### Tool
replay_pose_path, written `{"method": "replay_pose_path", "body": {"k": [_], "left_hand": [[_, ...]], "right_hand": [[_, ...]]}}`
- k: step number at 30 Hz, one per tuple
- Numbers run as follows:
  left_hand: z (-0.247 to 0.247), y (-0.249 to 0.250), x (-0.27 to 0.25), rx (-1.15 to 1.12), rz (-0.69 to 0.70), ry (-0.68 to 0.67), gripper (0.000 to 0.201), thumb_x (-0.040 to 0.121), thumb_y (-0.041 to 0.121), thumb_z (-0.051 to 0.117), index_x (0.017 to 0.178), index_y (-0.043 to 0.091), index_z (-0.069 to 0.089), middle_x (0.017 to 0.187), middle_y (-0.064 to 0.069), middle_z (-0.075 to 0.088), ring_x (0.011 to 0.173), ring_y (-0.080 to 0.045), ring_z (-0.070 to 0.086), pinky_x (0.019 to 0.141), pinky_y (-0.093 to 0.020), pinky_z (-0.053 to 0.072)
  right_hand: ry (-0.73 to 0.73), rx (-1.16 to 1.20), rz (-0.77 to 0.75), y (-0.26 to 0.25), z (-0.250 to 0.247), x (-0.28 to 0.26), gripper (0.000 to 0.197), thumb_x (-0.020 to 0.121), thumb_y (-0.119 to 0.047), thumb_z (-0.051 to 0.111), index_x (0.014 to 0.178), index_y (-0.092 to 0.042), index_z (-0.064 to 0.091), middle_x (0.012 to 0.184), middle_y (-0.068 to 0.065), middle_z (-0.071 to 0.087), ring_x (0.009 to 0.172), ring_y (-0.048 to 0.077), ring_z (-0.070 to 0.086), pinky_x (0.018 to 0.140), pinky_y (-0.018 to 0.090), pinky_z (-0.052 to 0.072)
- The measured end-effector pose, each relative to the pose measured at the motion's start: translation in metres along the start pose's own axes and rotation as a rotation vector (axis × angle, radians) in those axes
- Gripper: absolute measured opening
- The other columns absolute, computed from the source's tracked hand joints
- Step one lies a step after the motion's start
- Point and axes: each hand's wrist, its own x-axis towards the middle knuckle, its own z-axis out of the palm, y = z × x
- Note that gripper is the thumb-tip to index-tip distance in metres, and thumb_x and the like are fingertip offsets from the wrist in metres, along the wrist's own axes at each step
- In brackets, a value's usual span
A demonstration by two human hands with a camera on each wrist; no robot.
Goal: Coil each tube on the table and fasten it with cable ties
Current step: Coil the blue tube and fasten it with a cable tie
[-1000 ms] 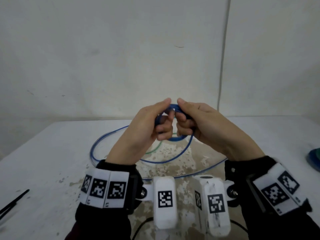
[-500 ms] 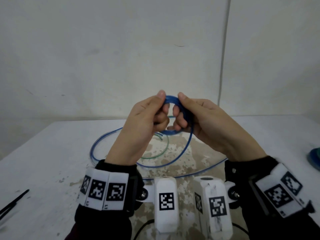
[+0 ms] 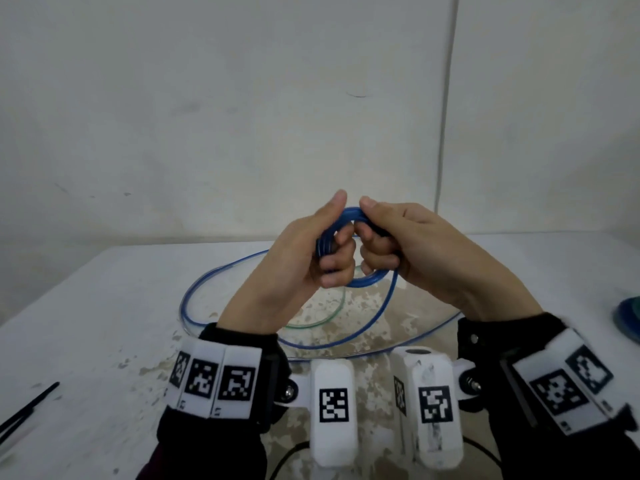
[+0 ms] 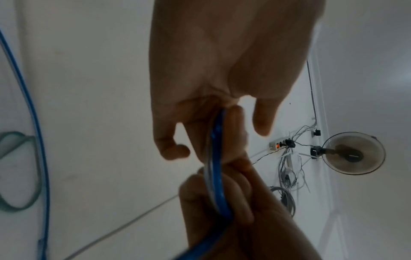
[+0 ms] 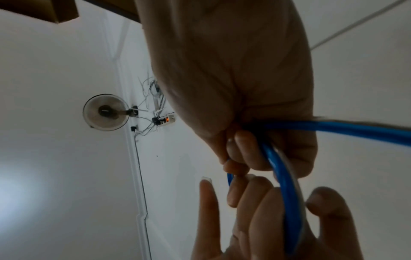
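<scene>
Both hands hold a small coil of blue tube (image 3: 350, 216) up above the table. My left hand (image 3: 322, 244) grips the coil's left side, thumb on top and fingers curled through the ring. My right hand (image 3: 384, 237) grips its right side the same way. The rest of the blue tube (image 3: 381, 317) hangs from the coil and lies in wide loops on the table. In the left wrist view the blue tube (image 4: 217, 158) runs between both hands' fingers. In the right wrist view the blue tube (image 5: 286, 184) bends through my curled fingers. A thin green tube (image 3: 332, 315) lies under the loops.
Black cable ties (image 3: 31, 407) lie at the table's left front edge. A blue-green round object (image 3: 628, 315) sits at the right edge. The white table (image 3: 104, 306) has a worn patch in the middle and stands against a white wall.
Both hands have risen slightly with the coil, and another turn of blue tube has been drawn up into it. The loose loops on the table have shifted a little.
</scene>
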Motion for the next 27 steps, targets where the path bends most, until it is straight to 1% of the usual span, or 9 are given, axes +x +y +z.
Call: {"method": "replay_pose_path", "body": {"k": [3,6,8,11,14,17,21,24,27], "left_hand": [[0.001,-0.002,-0.001,0.041,0.096,0.035,0.040,0.098,0.032,0.037,0.067,0.007,0.044,0.051,0.004,0.021,0.041,-0.008,0.020,0.046,-0.020,0.019],[-0.001,-0.004,0.001,-0.074,0.188,0.119,0.037,0.098,0.032,0.035,0.066,0.014,0.035,0.048,0.006,0.022,0.038,-0.007,0.022,0.055,-0.025,0.022],[-0.003,-0.003,0.002,-0.132,0.125,0.078,0.037,0.097,0.036,0.034,0.066,0.015,0.033,0.046,0.005,0.025,0.038,-0.010,0.025,0.056,-0.027,0.018],[-0.007,-0.001,-0.001,-0.008,0.021,-0.012,0.038,0.093,0.039,0.037,0.065,0.014,0.034,0.044,0.003,0.029,0.039,-0.016,0.040,0.050,-0.021,0.038],[-0.006,0.000,-0.001,-0.014,0.111,0.019,0.033,0.094,0.032,0.039,0.067,0.013,0.037,0.048,0.004,0.030,0.044,-0.015,0.043,0.059,-0.021,0.045],[-0.010,0.000,0.001,-0.139,0.120,0.044,0.034,0.098,0.028,0.036,0.068,0.013,0.038,0.050,0.005,0.029,0.043,-0.012,0.035,0.073,-0.031,0.035],[-0.010,0.001,-0.002,0.005,0.020,-0.031,0.031,0.099,0.027,0.033,0.075,0.010,0.042,0.048,0.005,0.030,0.044,-0.015,0.039,0.062,-0.025,0.037],[-0.005,0.001,-0.002,-0.003,0.116,0.055,0.034,0.102,0.023,0.032,0.072,0.010,0.040,0.049,0.010,0.032,0.043,-0.008,0.026,0.058,-0.023,0.025],[-0.003,0.002,0.000,-0.077,0.152,0.119,0.036,0.101,0.024,0.034,0.068,0.011,0.041,0.049,0.008,0.024,0.041,-0.007,0.023,0.049,-0.017,0.028]], "right_hand": [[0.016,0.018,0.001,0.000,0.003,0.000,0.040,0.102,-0.029,0.033,0.073,-0.008,0.051,0.048,-0.007,0.029,0.045,0.010,0.033,0.061,0.022,0.046],[0.042,0.139,-0.004,0.000,0.007,0.004,0.041,0.103,-0.027,0.031,0.082,-0.005,0.057,0.052,0.000,0.039,0.052,0.014,0.047,0.062,0.022,0.048],[0.047,0.137,-0.022,0.001,0.006,0.004,0.039,0.104,-0.025,0.030,0.080,-0.006,0.054,0.053,-0.001,0.033,0.050,0.011,0.042,0.059,0.021,0.042],[0.038,-0.013,-0.025,0.002,0.003,0.002,0.037,0.103,-0.027,0.033,0.075,-0.009,0.050,0.051,-0.006,0.027,0.046,0.009,0.029,0.059,0.024,0.034],[0.045,-0.001,-0.010,0.001,0.004,0.002,0.040,0.102,-0.029,0.034,0.077,-0.007,0.056,0.050,-0.003,0.034,0.049,0.012,0.040,0.058,0.020,0.043],[0.055,0.093,-0.009,0.001,0.005,0.002,0.041,0.102,-0.029,0.033,0.081,-0.006,0.060,0.051,-0.001,0.039,0.053,0.015,0.048,0.063,0.022,0.048],[0.049,-0.029,-0.018,0.004,0.006,0.002,0.038,0.102,-0.029,0.035,0.076,-0.009,0.053,0.051,-0.006,0.026,0.045,0.010,0.029,0.059,0.025,0.039],[0.080,0.021,-0.020,0.002,0.008,0.003,0.039,0.103,-0.027,0.033,0.078,-0.007,0.057,0.051,-0.002,0.035,0.047,0.013,0.040,0.061,0.025,0.047],[0.074,0.037,-0.012,0.000,0.004,0.002,0.040,0.103,-0.027,0.033,0.080,-0.007,0.059,0.053,0.000,0.048,0.053,0.013,0.053,0.070,0.028,0.054]]}}
